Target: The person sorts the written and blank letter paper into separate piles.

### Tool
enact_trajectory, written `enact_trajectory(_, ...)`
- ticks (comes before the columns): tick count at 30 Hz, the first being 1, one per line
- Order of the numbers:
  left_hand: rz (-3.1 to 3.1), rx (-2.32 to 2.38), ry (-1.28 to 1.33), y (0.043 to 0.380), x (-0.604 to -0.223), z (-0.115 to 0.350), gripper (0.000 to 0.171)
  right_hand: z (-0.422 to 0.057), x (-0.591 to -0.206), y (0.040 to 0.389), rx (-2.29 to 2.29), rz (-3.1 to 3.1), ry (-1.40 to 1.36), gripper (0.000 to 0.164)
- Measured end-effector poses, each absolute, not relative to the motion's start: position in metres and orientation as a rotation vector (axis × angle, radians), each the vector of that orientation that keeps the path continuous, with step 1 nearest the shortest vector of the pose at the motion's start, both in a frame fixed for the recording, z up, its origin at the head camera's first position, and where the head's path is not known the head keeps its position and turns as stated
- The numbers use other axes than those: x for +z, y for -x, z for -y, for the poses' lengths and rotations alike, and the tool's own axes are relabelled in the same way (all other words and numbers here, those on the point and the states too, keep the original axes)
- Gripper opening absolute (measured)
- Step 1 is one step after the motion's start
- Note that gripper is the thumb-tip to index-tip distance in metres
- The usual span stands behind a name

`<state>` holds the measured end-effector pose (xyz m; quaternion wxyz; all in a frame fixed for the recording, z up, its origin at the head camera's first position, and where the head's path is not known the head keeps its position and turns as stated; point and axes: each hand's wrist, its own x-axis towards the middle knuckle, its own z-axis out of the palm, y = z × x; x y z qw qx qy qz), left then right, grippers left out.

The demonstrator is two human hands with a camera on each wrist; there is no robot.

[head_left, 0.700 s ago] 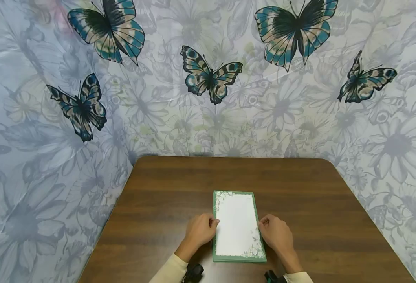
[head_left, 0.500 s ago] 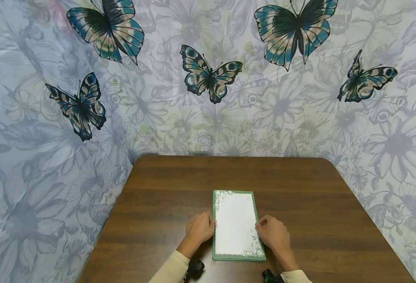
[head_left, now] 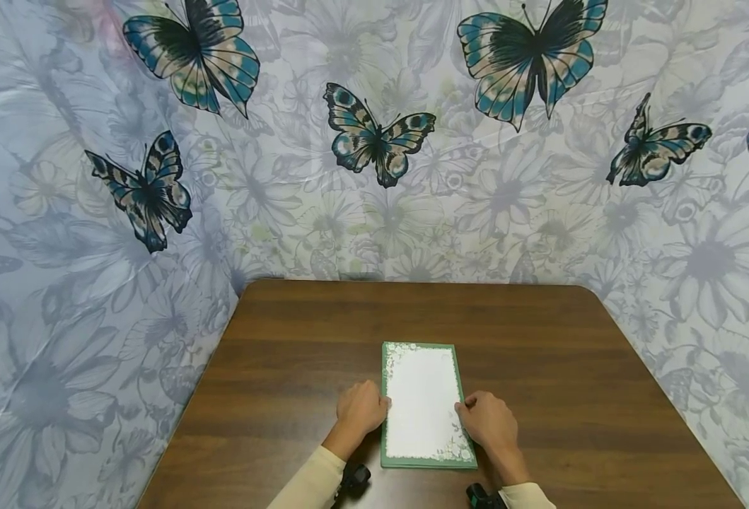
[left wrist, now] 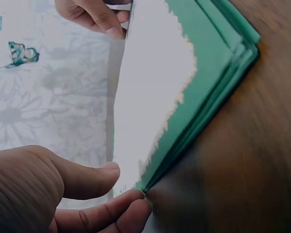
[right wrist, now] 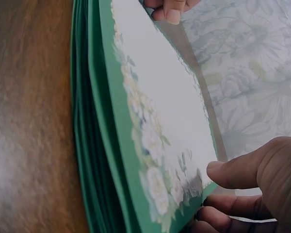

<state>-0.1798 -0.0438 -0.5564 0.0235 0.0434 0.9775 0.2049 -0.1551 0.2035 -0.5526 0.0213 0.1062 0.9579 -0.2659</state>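
A stack of green cards (head_left: 421, 406) lies upright to me on the table, its top face white inside a green border, with printed flowers along the edges. My left hand (head_left: 359, 410) pinches the left edge, thumb on the white face and fingers below. On the opposite side my right hand (head_left: 489, 422) grips the right edge the same way, its thumb over the printed face. Several green layers show along the near side of the stack (right wrist: 99, 145) in the right wrist view. The left wrist view shows the layered corner of the stack (left wrist: 233, 53) too.
The brown wooden table (head_left: 285, 353) extends around the stack on all sides. Behind it hangs a pale floral backdrop (head_left: 272, 212) with printed blue butterflies. Dark wrist cameras (head_left: 353, 477) sit under both cream sleeves (head_left: 310, 481), close to the tabletop.
My right hand has shifted left and slightly nearer, its thumb coming over the right edge. The left hand has settled on the left edge. The stack has hardly moved.
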Motion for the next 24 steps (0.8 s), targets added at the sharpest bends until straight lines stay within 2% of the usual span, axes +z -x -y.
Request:
enact_trajectory(14,-3.014,0.697,-0.119,0.1797,-0.5545,0.0451,0.062,-0.202,-0.5523,0.1531,-0.954,-2.954,-0.361,0.032)
enact_trajectory(24,-3.001,0.736,-0.125,0.1791,-0.5551,0.0464,0.062,-0.2055,-0.5501,0.1559,-1.366,-2.897,-0.36,0.027)
